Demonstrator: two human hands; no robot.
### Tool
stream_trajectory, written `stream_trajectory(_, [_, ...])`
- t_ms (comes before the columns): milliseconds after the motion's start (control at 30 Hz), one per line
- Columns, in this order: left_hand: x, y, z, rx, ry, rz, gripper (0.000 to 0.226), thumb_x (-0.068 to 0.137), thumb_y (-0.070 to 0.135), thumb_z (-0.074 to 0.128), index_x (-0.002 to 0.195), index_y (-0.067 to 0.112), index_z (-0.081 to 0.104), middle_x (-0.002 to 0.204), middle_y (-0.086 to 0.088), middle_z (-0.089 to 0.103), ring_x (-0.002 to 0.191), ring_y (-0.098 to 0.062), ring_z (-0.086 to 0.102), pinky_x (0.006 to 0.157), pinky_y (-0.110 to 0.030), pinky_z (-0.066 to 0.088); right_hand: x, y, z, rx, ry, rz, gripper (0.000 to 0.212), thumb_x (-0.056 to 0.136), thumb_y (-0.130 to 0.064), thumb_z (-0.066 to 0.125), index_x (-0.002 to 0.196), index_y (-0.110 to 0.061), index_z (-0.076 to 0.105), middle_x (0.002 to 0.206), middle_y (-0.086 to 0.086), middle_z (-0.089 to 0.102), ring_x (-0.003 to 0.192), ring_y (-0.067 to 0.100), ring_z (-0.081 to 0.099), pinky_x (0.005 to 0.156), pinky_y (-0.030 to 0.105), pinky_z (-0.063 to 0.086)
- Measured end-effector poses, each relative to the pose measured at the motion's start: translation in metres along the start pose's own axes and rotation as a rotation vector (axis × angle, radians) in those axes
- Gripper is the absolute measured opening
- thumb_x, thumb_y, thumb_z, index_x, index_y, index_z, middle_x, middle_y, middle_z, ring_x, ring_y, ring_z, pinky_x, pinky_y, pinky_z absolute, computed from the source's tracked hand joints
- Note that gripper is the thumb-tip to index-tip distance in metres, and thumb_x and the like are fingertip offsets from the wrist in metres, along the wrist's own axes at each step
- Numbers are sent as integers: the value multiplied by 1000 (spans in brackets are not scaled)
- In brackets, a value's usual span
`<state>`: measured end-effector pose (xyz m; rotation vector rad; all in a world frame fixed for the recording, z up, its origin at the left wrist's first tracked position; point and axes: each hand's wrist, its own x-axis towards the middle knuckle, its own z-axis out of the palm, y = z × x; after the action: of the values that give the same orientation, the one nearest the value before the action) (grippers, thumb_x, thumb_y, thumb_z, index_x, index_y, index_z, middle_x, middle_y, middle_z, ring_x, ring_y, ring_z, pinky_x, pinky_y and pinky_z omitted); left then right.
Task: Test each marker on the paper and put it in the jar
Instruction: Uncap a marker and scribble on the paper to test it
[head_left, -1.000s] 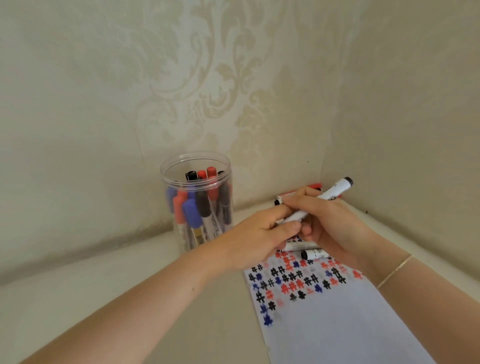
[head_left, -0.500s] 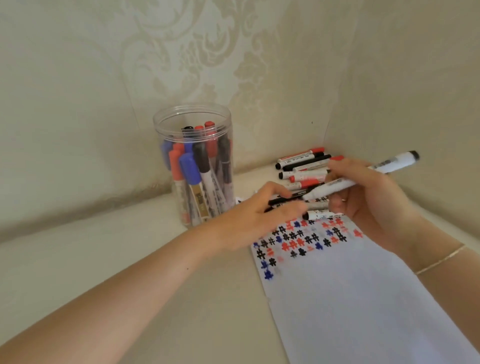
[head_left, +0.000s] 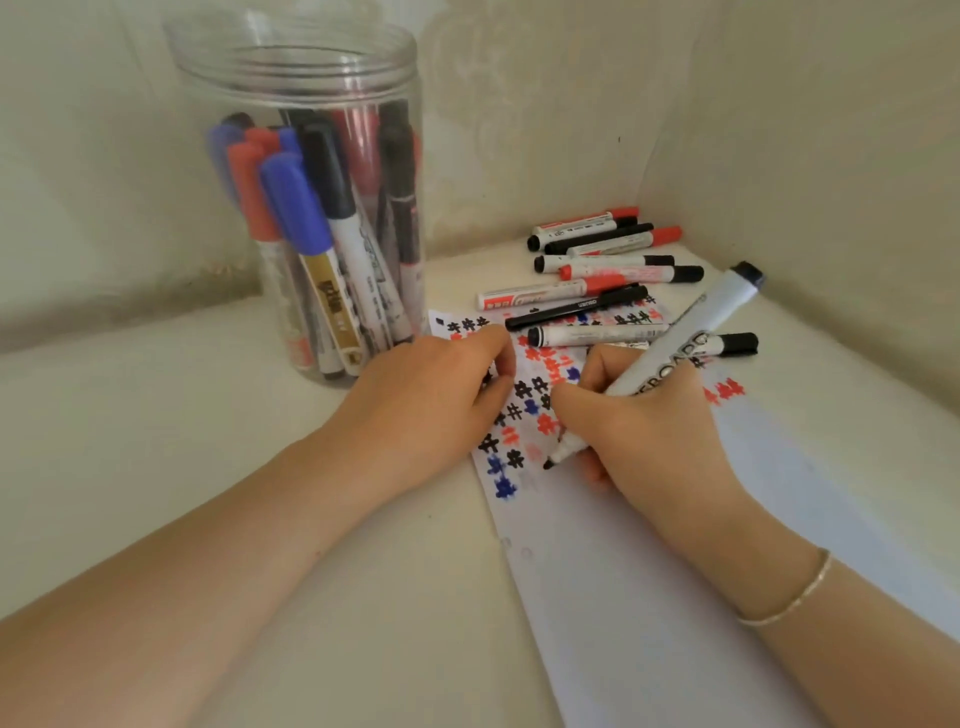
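Table (head_left: 156, 467): pale surface set in a corner of pale patterned walls; I log every item below against the paper.

Paper (head_left: 675, 597): white sheet running from the near right edge toward the corner, its far end covered with rows of black, red and blue hash marks (head_left: 524, 410).

Jar (head_left: 311, 208): clear, lidless, upright, left of and beyond the paper's far end, just off its corner. Packed with capped markers standing on end, blue, red and black caps up.

Loose markers (head_left: 608, 260): about nine lying flat, some on the paper's far end, the rest beyond it toward the corner.

Left hand (head_left: 431, 410): resting across the paper's left edge, fingers curled under. I think a black cap is pinched at the fingertips, but only a dark sliver shows, so I cannot be sure.

Right hand (head_left: 644, 431): resting on the paper among the marks, wearing a thin bracelet (head_left: 789, 597) at the wrist.

Marker (head_left: 680, 338): white barrel, black end plug. My right thumb and fingers are clamped around its lower barrel in a writing grip. The barrel rises out of the fist slanting up toward the corner; the black tip (head_left: 549, 462) pokes out below the fingers, at or on the paper beside the blue marks.
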<state>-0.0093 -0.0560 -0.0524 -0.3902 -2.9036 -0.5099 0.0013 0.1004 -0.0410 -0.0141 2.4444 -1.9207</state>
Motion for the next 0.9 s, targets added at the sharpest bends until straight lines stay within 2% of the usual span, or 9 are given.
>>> stream_trajectory(100, [0, 2, 0, 24, 12, -1, 9, 97, 32, 42, 99, 29, 50, 58, 10, 50, 52, -3, 49, 47, -28, 42, -1, 1, 2, -64, 45, -3, 21, 75, 1, 64, 69, 14, 47, 54, 20, 50, 29, 9, 41, 34, 15, 36])
stream_trajectory(200, [0, 4, -1, 40, 26, 5, 9, 98, 31, 40, 99, 29, 48, 61, 10, 52, 52, -2, 47, 44, -23, 34, -2, 2, 4, -127, 57, -32, 21, 74, 0, 64, 71, 14, 49, 56, 28, 52, 31, 10, 39, 34, 15, 35])
stream_trajectory(367, [-1, 4, 1, 50, 48, 20, 10, 98, 30, 40, 99, 27, 49, 65, 9, 55, 53, -3, 50, 45, -22, 39, -5, 3, 5, -219, 73, -119, 24, 76, 1, 62, 67, 12, 43, 52, 12, 39, 34, 6, 35, 35, 13, 30])
stream_trajectory(500, [-1, 4, 1, 48, 50, 19, 8, 98, 29, 40, 98, 28, 48, 66, 9, 56, 54, -2, 50, 46, -22, 39, -3, 1, 3, -127, 32, -43, 22, 73, 1, 65, 69, 14, 47, 49, 15, 47, 35, 13, 37, 34, 16, 32])
stream_trajectory(567, [-1, 4, 1, 51, 46, 19, 8, 98, 29, 39, 98, 28, 48, 67, 9, 56, 54, -2, 50, 45, -20, 38, -4, 1, 5, -157, 21, -60, 23, 74, 1, 65, 68, 13, 46, 45, 10, 49, 34, 10, 39, 35, 17, 34])
stream_trajectory(633, [-2, 5, 0, 52, 46, 19, 8, 98, 29, 39, 97, 28, 47, 67, 9, 56, 53, -3, 50, 44, -19, 37, -5, 3, 7, -196, 43, -107, 24, 76, 2, 62, 67, 12, 42, 50, 14, 44, 36, 7, 37, 37, 17, 34])
stream_trajectory(733, [-2, 6, -1, 55, 40, 16, 8, 98, 30, 39, 97, 28, 47, 66, 9, 55, 52, -3, 49, 44, -18, 35, -5, 3, 5, -218, 59, -134, 25, 77, 2, 60, 68, 11, 38, 54, 12, 35, 43, 11, 31, 38, 16, 29])
stream_trajectory(900, [-2, 7, -1, 70, 32, 0, 7, 98, 30, 39, 97, 29, 46, 66, 10, 55, 53, -2, 48, 44, -18, 34, -3, 2, 4, -140, 29, -85, 20, 74, 0, 64, 72, 14, 50, 56, 29, 52, 37, 14, 41, 35, 18, 35])
